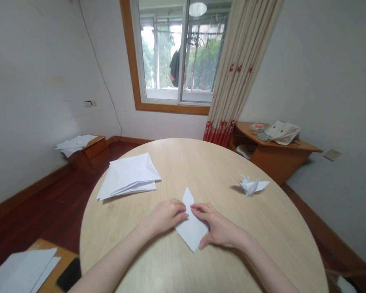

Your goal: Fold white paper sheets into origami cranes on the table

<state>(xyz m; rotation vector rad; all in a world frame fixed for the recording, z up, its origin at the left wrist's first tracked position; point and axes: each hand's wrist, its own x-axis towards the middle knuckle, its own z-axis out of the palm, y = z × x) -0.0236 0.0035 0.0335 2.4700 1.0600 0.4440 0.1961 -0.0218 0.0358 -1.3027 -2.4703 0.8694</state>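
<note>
A folded white paper [191, 230], diamond-shaped with a pointed far tip, lies on the round wooden table [201, 171] in front of me. My left hand [166, 215] rests on its left edge with fingers curled and pressed down on the paper. From the right, my right hand [219, 228] meets it, fingertips pinching the paper near the middle fold and thumb lying against the lower right edge. A finished white paper crane [251, 185] sits on the table to the right, beyond both hands.
A stack of white paper sheets [128, 177] lies at the table's left. More sheets [21, 270] and a dark phone [69, 274] lie on a low surface at bottom left. Wooden cabinets stand left [91, 152] and right [277, 156]; a curtain [238, 73] hangs by the window.
</note>
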